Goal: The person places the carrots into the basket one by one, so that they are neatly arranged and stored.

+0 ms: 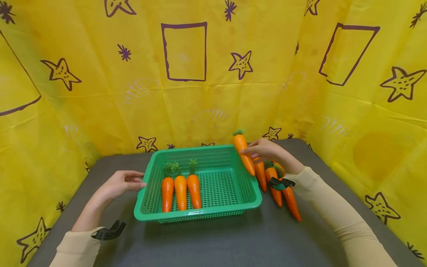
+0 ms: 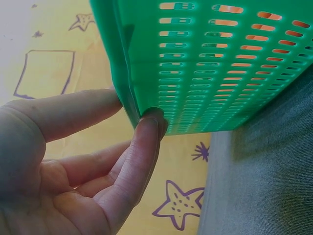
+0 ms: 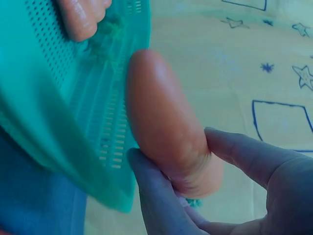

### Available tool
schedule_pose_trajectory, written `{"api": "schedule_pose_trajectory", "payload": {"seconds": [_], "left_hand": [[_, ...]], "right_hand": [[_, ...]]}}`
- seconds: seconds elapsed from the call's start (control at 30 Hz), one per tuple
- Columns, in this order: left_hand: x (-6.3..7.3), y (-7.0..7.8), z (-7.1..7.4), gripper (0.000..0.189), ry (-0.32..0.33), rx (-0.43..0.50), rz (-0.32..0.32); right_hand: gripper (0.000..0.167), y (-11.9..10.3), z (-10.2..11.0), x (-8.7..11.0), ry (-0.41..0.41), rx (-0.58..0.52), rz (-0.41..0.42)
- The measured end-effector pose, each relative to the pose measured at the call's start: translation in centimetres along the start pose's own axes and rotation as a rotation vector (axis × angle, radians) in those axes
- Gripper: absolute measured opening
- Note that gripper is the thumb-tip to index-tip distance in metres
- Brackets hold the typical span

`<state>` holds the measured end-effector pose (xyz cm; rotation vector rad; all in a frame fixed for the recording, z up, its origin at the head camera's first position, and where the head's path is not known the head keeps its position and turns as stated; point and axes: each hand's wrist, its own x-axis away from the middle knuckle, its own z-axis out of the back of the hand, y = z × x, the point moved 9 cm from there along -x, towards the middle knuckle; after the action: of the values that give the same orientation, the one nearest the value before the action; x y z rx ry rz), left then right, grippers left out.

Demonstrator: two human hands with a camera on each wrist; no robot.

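Observation:
My left hand (image 1: 121, 184) pinches the left rim of a green plastic basket (image 1: 230, 208); in the left wrist view the thumb and a finger lie on either side of the basket's edge (image 2: 123, 73). Three orange carrots (image 1: 181, 193) with green tops lie side by side in the left half of the basket. Over its right rim, my right hand (image 1: 267, 149) holds another carrot (image 1: 242, 150) between thumb and fingers, tilted with its leafy end up and away. The right wrist view shows this carrot (image 3: 164, 107) close beside the basket wall.
Several more carrots (image 1: 291, 204) lie on the dark grey table (image 1: 213, 244) to the right of the basket, partly under my right wrist. Yellow cloth (image 1: 186, 111) with purple drawings hangs behind and on both sides.

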<state>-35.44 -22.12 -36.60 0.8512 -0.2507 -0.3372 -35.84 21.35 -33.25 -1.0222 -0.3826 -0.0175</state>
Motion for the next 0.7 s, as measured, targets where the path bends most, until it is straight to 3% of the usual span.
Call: {"api": "schedule_pose_trajectory", "payload": {"seconds": [0.37,0.7], "left_hand": [[0.1,0.2,0.0,0.062,-0.002,0.011,-0.005],[0.1,0.2,0.0,0.063,-0.012,0.017,0.005]], "right_hand": [[0.065,-1.8,-2.8,-0.7,-0.077,-0.011,0.004],[0.055,-2.0,-5.1,-1.6,-0.157,-0.032,-0.008]]}}
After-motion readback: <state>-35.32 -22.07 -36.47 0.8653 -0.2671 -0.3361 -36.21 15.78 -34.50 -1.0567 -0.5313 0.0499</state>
